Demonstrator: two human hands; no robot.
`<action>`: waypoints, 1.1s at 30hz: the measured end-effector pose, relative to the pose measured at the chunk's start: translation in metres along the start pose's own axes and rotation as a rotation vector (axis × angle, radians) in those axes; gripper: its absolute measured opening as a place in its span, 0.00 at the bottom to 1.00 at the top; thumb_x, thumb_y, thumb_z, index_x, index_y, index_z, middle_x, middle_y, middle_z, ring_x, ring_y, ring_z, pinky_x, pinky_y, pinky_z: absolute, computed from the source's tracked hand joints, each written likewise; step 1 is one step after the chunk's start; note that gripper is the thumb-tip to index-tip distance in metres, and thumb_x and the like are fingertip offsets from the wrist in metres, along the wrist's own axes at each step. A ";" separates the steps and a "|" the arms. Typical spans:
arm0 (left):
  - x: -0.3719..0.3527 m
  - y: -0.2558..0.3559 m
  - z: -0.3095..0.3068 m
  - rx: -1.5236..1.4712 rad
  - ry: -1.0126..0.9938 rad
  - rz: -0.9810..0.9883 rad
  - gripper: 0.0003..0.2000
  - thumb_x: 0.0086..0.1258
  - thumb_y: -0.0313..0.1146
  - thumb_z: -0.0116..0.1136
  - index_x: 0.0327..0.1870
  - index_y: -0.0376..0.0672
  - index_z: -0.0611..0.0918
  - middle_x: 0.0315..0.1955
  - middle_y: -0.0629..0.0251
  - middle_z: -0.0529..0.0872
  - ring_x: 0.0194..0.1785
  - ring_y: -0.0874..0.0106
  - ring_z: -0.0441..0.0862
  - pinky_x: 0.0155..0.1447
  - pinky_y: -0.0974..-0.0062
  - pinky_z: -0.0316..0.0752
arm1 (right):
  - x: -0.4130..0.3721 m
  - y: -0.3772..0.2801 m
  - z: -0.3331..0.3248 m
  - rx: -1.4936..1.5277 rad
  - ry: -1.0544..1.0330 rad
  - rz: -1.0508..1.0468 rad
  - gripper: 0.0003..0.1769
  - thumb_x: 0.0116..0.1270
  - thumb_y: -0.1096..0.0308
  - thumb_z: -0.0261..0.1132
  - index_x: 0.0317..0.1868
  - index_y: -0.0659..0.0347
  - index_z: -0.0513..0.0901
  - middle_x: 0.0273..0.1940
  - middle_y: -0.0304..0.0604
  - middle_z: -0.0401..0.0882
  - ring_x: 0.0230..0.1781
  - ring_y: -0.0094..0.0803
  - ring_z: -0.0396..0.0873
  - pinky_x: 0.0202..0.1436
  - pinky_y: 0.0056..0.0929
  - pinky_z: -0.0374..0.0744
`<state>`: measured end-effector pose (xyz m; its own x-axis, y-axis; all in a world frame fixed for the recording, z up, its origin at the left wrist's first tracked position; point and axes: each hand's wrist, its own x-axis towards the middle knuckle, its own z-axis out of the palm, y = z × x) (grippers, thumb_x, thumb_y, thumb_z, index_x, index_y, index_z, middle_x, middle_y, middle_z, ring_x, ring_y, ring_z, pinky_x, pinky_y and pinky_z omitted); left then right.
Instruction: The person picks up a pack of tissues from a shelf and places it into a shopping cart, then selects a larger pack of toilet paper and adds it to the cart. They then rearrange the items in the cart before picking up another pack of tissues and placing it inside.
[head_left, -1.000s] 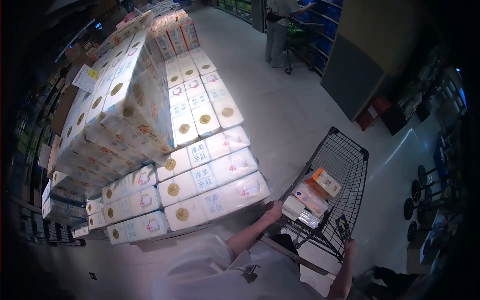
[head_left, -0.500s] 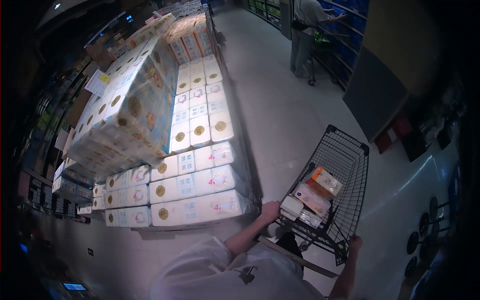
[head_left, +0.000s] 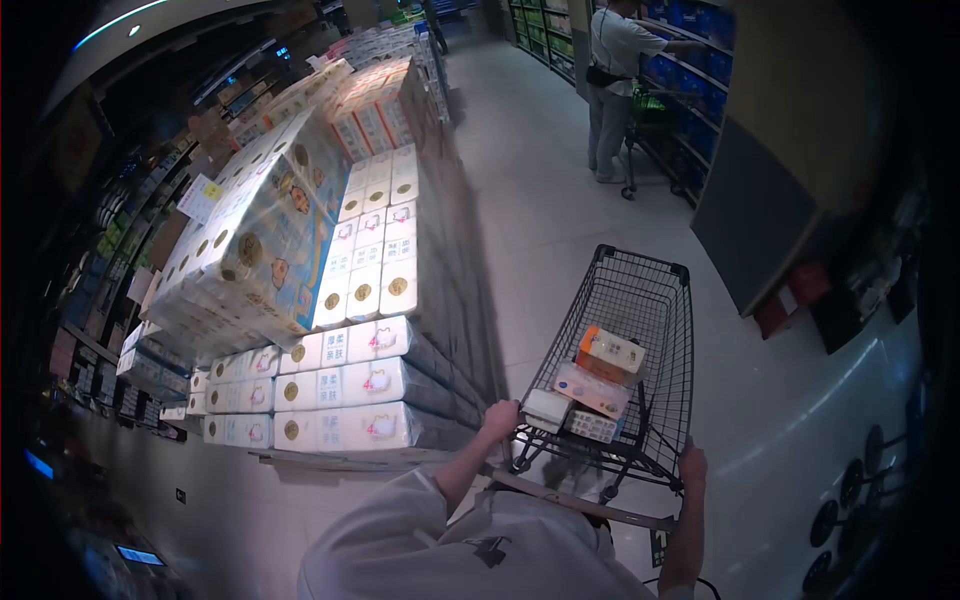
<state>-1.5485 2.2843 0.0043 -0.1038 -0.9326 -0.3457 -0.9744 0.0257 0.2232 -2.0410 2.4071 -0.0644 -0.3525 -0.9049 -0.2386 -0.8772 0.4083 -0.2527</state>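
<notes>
A dark wire shopping cart (head_left: 668, 330) stands in front of me. My left hand (head_left: 503, 418) is closed on the left rear corner of its basket, and my right hand (head_left: 692, 466) is closed on the right rear corner. The cart's handlebar (head_left: 570, 497) runs across close to my body, behind both hands. Near the basket's rear lie an orange-and-white pack (head_left: 612, 352), a pale pink pack (head_left: 592, 388), a white pack (head_left: 547, 409) and a small patterned pack (head_left: 594, 426). What exactly my fingers wrap is too small to tell.
On the left, a large stack of plastic-wrapped tissue packs (head_left: 340, 385) sits on a low pallet (head_left: 330, 458). Ahead on the right, a person (head_left: 612, 90) reaches to a shelf beside another cart (head_left: 650, 120). A dark panel (head_left: 750, 215) and round-based stands (head_left: 825, 522) line the right side.
The cart and both my hands have shifted left in view, with the basket now pointing straighter ahead. The stack also appears further left. The person at the shelf has an arm stretched to it.
</notes>
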 end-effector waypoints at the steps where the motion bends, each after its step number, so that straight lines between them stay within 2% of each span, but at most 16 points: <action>1: 0.006 0.000 -0.001 0.012 0.019 -0.012 0.12 0.66 0.39 0.60 0.43 0.42 0.85 0.37 0.50 0.88 0.43 0.51 0.88 0.49 0.53 0.83 | 0.016 -0.001 0.006 -0.006 0.020 -0.032 0.16 0.64 0.71 0.60 0.52 0.64 0.78 0.35 0.60 0.83 0.38 0.58 0.84 0.42 0.52 0.82; 5: 0.014 0.007 -0.009 0.041 0.038 -0.048 0.10 0.66 0.35 0.58 0.43 0.42 0.85 0.38 0.49 0.88 0.44 0.51 0.88 0.49 0.54 0.83 | 0.058 -0.002 -0.001 -0.013 0.026 -0.119 0.21 0.63 0.74 0.60 0.58 0.58 0.76 0.34 0.61 0.84 0.38 0.59 0.84 0.41 0.55 0.82; 8: 0.029 0.009 -0.011 -0.018 0.070 -0.101 0.11 0.67 0.35 0.58 0.44 0.41 0.85 0.40 0.48 0.88 0.46 0.51 0.87 0.51 0.55 0.83 | 0.074 -0.036 -0.034 0.031 0.041 -0.092 0.27 0.62 0.75 0.60 0.64 0.53 0.71 0.34 0.61 0.83 0.37 0.59 0.84 0.40 0.55 0.82; 11: 0.035 0.016 -0.021 -0.085 0.040 -0.151 0.11 0.67 0.36 0.58 0.44 0.41 0.85 0.40 0.48 0.88 0.46 0.50 0.87 0.51 0.54 0.82 | 0.097 -0.042 -0.056 -0.027 -0.048 -0.138 0.30 0.62 0.76 0.59 0.66 0.51 0.68 0.35 0.61 0.83 0.37 0.60 0.84 0.42 0.55 0.82; 15: 0.058 0.015 -0.029 -0.088 0.059 -0.184 0.11 0.68 0.36 0.57 0.44 0.42 0.86 0.41 0.49 0.88 0.48 0.51 0.86 0.53 0.55 0.82 | 0.129 -0.060 -0.075 -0.028 -0.035 -0.196 0.29 0.62 0.76 0.59 0.64 0.51 0.69 0.36 0.61 0.82 0.40 0.60 0.83 0.44 0.56 0.81; 17: 0.061 0.024 -0.041 -0.126 -0.004 -0.221 0.11 0.68 0.35 0.56 0.45 0.43 0.86 0.43 0.49 0.88 0.49 0.51 0.86 0.53 0.55 0.82 | 0.132 -0.065 -0.098 -0.036 -0.046 -0.189 0.29 0.61 0.76 0.60 0.64 0.50 0.69 0.37 0.62 0.83 0.41 0.61 0.83 0.45 0.56 0.81; 23: 0.120 0.005 -0.054 -0.137 0.029 -0.255 0.11 0.68 0.34 0.55 0.45 0.42 0.86 0.45 0.48 0.87 0.50 0.51 0.86 0.54 0.56 0.82 | 0.212 -0.103 -0.079 -0.027 -0.068 -0.197 0.24 0.63 0.71 0.59 0.60 0.51 0.70 0.38 0.62 0.83 0.40 0.61 0.83 0.44 0.56 0.81; 26: 0.134 0.003 -0.061 -0.167 0.037 -0.278 0.12 0.68 0.34 0.54 0.46 0.42 0.86 0.45 0.48 0.88 0.50 0.51 0.86 0.55 0.56 0.82 | 0.240 -0.109 -0.076 -0.054 -0.053 -0.276 0.23 0.65 0.68 0.59 0.62 0.52 0.70 0.37 0.59 0.84 0.39 0.58 0.84 0.43 0.55 0.80; 33: 0.191 -0.023 -0.079 -0.173 0.014 -0.305 0.13 0.68 0.36 0.54 0.46 0.42 0.86 0.45 0.49 0.88 0.51 0.50 0.85 0.56 0.54 0.80 | 0.277 -0.164 -0.096 -0.077 -0.070 -0.233 0.24 0.62 0.68 0.61 0.59 0.51 0.70 0.38 0.59 0.84 0.40 0.59 0.84 0.44 0.56 0.81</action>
<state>-1.5298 2.0775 0.0051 0.1906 -0.8931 -0.4075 -0.9120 -0.3147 0.2632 -2.0265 2.0782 0.0010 -0.1164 -0.9619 -0.2473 -0.9552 0.1766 -0.2375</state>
